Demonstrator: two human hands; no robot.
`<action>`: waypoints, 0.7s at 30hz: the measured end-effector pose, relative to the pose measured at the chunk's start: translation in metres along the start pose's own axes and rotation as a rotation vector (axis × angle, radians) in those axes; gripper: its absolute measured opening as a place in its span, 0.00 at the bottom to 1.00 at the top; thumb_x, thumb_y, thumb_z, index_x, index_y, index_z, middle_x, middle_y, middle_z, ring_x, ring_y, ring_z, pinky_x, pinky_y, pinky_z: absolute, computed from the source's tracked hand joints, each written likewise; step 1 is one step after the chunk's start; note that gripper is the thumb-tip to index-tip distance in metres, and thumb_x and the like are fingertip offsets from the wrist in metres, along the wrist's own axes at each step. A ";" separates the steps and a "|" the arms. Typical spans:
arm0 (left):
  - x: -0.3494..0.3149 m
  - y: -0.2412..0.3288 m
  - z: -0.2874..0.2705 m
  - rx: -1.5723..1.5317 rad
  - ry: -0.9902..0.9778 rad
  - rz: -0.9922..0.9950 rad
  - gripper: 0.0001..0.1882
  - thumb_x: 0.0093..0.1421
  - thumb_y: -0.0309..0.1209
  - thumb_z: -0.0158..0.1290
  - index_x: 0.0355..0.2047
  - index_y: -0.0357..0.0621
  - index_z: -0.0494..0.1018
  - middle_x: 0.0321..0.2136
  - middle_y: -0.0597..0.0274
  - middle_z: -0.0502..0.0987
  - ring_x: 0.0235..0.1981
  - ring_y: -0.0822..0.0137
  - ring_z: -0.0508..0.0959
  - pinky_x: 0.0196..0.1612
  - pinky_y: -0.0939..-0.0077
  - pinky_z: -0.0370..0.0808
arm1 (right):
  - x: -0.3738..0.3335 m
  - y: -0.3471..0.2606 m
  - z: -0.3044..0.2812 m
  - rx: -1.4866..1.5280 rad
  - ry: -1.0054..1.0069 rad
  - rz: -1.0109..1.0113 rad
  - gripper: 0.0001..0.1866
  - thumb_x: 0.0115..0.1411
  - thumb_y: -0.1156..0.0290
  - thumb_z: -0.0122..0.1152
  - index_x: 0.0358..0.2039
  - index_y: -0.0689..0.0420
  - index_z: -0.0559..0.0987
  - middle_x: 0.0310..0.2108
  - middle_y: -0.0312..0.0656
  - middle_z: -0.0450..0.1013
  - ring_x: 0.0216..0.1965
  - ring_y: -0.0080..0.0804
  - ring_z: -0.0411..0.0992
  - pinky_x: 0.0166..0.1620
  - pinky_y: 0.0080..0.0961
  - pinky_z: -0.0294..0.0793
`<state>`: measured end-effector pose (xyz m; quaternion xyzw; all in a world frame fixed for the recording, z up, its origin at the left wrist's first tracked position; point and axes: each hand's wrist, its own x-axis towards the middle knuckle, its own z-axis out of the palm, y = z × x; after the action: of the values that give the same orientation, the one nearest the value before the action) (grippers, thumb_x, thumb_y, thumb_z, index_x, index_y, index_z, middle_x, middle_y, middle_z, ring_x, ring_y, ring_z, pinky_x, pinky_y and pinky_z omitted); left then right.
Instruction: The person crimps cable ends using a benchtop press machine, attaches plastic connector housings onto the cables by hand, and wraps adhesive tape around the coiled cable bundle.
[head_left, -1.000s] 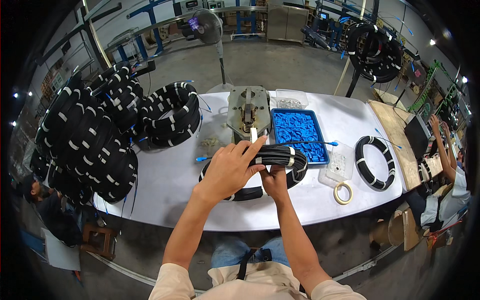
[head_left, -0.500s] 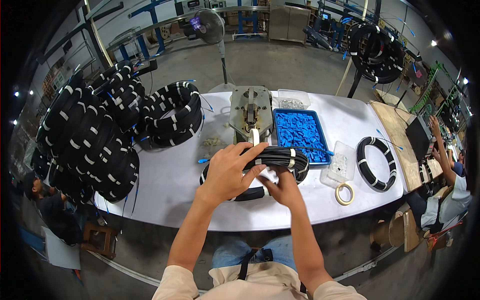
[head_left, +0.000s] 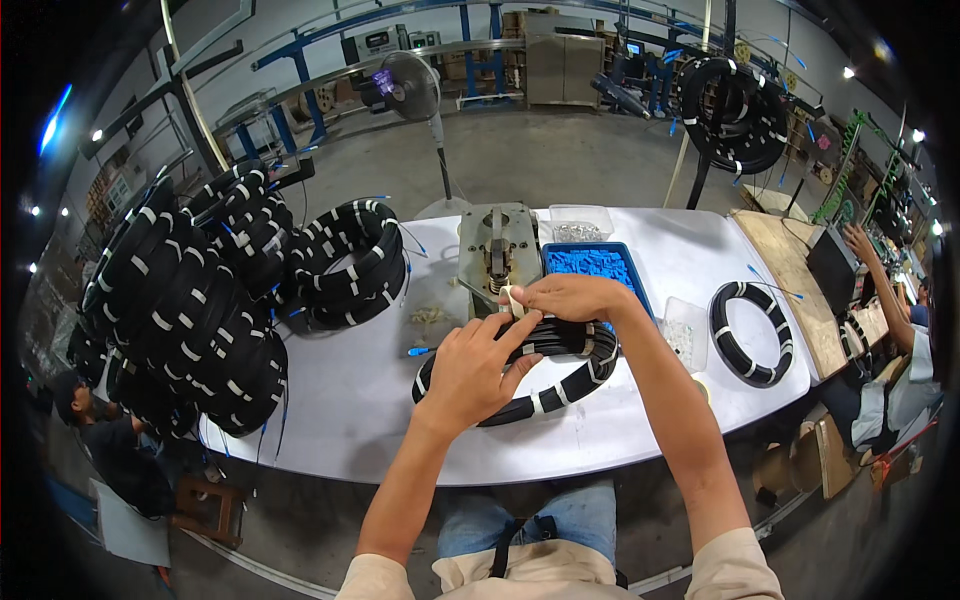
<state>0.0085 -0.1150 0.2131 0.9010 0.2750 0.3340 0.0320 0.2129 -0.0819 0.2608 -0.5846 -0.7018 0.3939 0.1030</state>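
Observation:
A coil of black cable (head_left: 547, 399), bound with white bands, lies on the table in front of me, its far side tilted up. My left hand (head_left: 474, 368) grips the coil's far left part, thumb inside the ring and fingers over the top. A short strip of pale tape (head_left: 515, 303) stands up from the cable there. From the right, my right hand (head_left: 572, 297) reaches over the coil with its fingertips closed at this strip. A blue connector (head_left: 418, 352) on a cable end sticks out left of my left hand.
Stacked black coils (head_left: 190, 310) fill the table's left side. Behind my hands stands a metal press (head_left: 497, 232), beside a blue tray (head_left: 648, 293) of small blue parts. A clear box (head_left: 686, 330) and another coil (head_left: 722, 345) lie right. People work at both sides.
My right hand has come from beneath the coil up over its far side to the tape strip. My left hand still holds the coil. The view has shifted slightly.

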 end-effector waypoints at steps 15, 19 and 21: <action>0.005 -0.009 0.010 -0.022 0.117 -0.018 0.32 0.56 0.41 0.62 0.49 0.40 0.55 0.42 0.42 0.73 0.34 0.42 0.76 0.38 0.53 0.73 | 0.003 0.020 -0.004 0.669 -0.040 -0.359 0.31 0.67 0.52 0.54 0.68 0.41 0.61 0.48 0.36 0.74 0.46 0.22 0.69 0.52 0.22 0.67; 0.007 -0.016 0.021 -0.060 0.162 -0.014 0.33 0.55 0.40 0.62 0.49 0.39 0.53 0.45 0.43 0.72 0.35 0.42 0.76 0.39 0.52 0.73 | -0.008 0.003 -0.014 0.565 0.081 -0.378 0.28 0.66 0.54 0.57 0.65 0.43 0.66 0.45 0.36 0.74 0.45 0.25 0.70 0.52 0.26 0.68; 0.007 -0.013 0.022 -0.034 0.178 0.017 0.34 0.55 0.38 0.63 0.49 0.39 0.52 0.43 0.44 0.72 0.34 0.42 0.76 0.39 0.52 0.72 | -0.005 0.003 -0.016 0.534 0.106 -0.405 0.30 0.64 0.52 0.59 0.64 0.43 0.68 0.44 0.37 0.74 0.47 0.27 0.70 0.53 0.29 0.67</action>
<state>0.0206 -0.0969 0.1970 0.8693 0.2635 0.4177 0.0199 0.2262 -0.0796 0.2713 -0.4055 -0.6693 0.5045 0.3648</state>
